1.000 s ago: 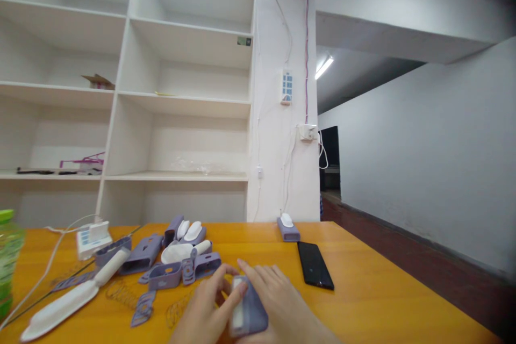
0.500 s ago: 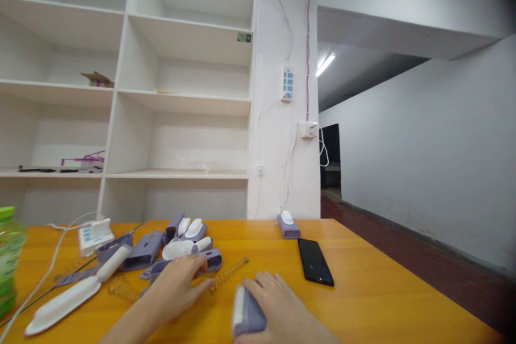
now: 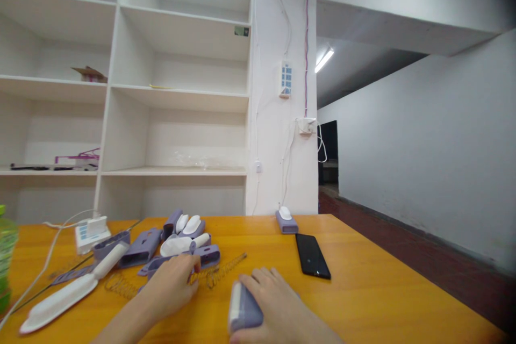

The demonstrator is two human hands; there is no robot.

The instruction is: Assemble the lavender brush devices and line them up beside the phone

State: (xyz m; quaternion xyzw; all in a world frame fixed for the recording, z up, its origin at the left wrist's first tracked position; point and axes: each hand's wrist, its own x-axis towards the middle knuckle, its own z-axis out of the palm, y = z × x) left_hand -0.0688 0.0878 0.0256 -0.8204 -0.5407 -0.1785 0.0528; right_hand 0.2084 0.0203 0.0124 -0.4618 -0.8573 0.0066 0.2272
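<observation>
My right hand (image 3: pixel 271 301) is closed around a purple and white plastic housing (image 3: pixel 250 312), held at the near edge of the table; its far side is hidden by my fingers. To its left, my left hand (image 3: pixel 177 279) has its thumb and fingers drawn together at one end of a thin metal coil spring (image 3: pixel 201 275). A second coil spring (image 3: pixel 228 270) lies on the wood just right of that one. Beyond my left hand is a cluster of purple plastic sleeves (image 3: pixel 208 256) and white plastic parts (image 3: pixel 175 245).
On the left lie a long white plastic part (image 3: pixel 60 303), another loose spring (image 3: pixel 121 285) and a power strip (image 3: pixel 92 235) with cables. A green bottle (image 3: pixel 6 258) stands at the left edge. A black phone (image 3: pixel 313 256) and a purple-white piece (image 3: pixel 286 221) lie to the right.
My left hand's thumb and fingers have closed together and moved slightly left, with a spring stretching from them. My right hand keeps its grip on the housing. The view has shifted slightly.
</observation>
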